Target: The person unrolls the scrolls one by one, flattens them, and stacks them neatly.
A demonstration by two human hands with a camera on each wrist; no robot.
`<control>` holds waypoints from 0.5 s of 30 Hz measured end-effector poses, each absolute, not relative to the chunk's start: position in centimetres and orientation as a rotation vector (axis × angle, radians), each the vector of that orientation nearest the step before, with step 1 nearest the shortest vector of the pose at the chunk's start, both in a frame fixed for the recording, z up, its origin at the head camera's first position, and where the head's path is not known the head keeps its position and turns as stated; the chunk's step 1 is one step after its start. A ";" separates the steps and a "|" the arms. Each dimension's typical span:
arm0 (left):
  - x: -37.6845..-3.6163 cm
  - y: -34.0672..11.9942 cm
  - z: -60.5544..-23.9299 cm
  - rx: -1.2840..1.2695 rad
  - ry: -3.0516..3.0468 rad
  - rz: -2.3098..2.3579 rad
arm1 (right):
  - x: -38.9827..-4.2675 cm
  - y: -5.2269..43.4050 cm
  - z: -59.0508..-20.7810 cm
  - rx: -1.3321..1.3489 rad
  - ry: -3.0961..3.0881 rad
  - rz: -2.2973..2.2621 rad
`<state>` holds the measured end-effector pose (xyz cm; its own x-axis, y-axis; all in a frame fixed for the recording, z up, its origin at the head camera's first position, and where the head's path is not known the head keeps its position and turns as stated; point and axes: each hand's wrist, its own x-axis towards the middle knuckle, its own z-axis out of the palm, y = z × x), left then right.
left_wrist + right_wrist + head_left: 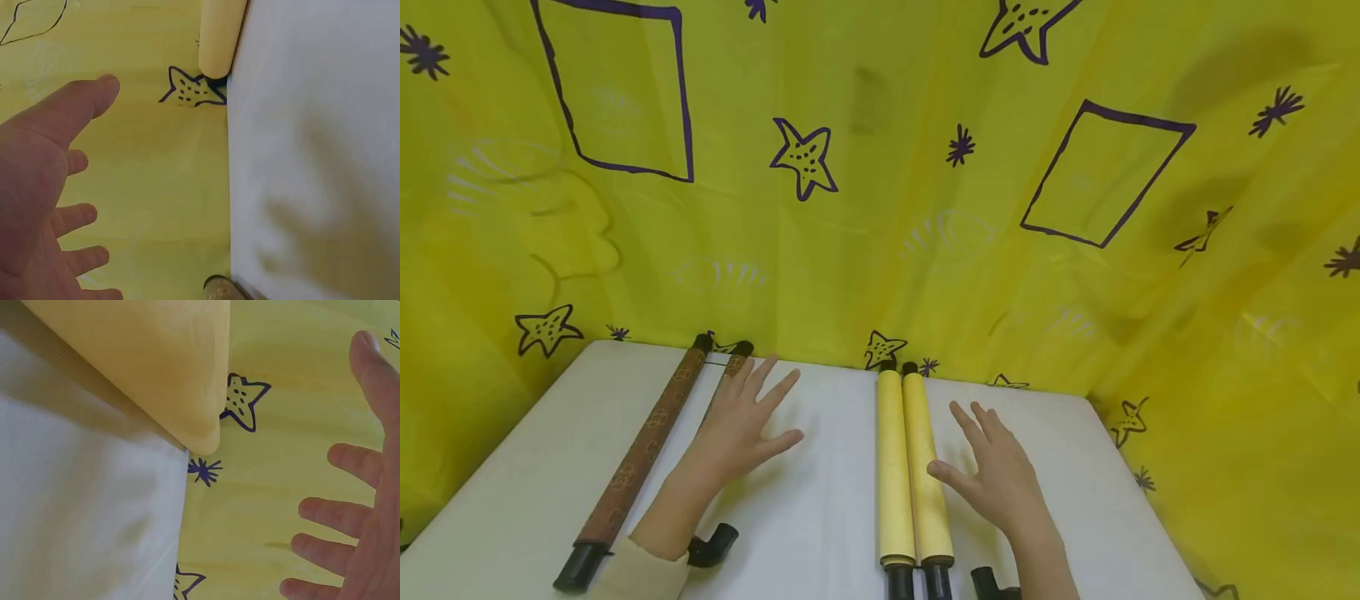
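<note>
Hovering over the white counter (835,475), left grip (733,429) and right grip (1006,483) both had fingers spread.
Both pointed forward, thumbs turned inward. Two brown rolls (653,433) lay by the left grip, one partly beneath it, one to its left; two yellow rolls (895,467) lay side by side between the grips, nearer the right grip. Two black bent pieces (718,544) lay behind, one per grip.

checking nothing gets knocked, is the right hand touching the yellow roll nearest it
Apart. The right wrist view shows yellow cloth in the gap between the right hand and that yellow roll, though the head view has the thumb overlapping it.
</note>
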<state>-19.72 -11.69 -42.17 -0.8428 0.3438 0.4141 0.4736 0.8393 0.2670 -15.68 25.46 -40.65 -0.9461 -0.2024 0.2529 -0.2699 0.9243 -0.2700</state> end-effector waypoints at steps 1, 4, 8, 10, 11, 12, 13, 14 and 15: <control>-19.6 -11.3 -42.2 -0.636 -2.668 -0.531 | -15.6 25.5 -40.7 0.365 -2.865 0.461; -19.4 -10.0 -42.6 -0.732 -2.653 -0.560 | -15.3 25.6 -40.9 0.397 -2.892 0.535; -18.5 -7.5 -44.0 -0.928 -2.650 -0.584 | -15.2 25.0 -41.4 0.506 -2.980 0.693; -17.9 -6.0 -44.7 -1.044 -2.676 -0.629 | -15.2 24.5 -41.7 0.582 -3.035 0.766; -17.6 -5.2 -44.9 -1.101 -2.697 -0.650 | -15.2 24.3 -41.8 0.623 -3.061 0.783; -17.4 -4.4 -45.1 -1.151 -2.723 -0.684 | -15.2 24.2 -41.9 0.662 -3.082 0.780; -17.2 -3.6 -45.2 -1.186 -2.754 -0.719 | -15.2 24.1 -42.0 0.690 -3.098 0.774; -17.1 -2.8 -45.3 -1.206 -2.784 -0.744 | -15.1 24.0 -42.1 0.708 -3.111 0.756; -17.0 -2.0 -45.2 -1.221 -2.804 -0.765 | -15.0 24.0 -42.2 0.725 -3.112 0.728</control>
<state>-17.01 -2.00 -45.24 -0.7000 0.6916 0.1781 0.6863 0.5824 0.4357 -14.98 24.00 -42.17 -0.8935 -0.4480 -0.0307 -0.3878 0.8044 -0.4501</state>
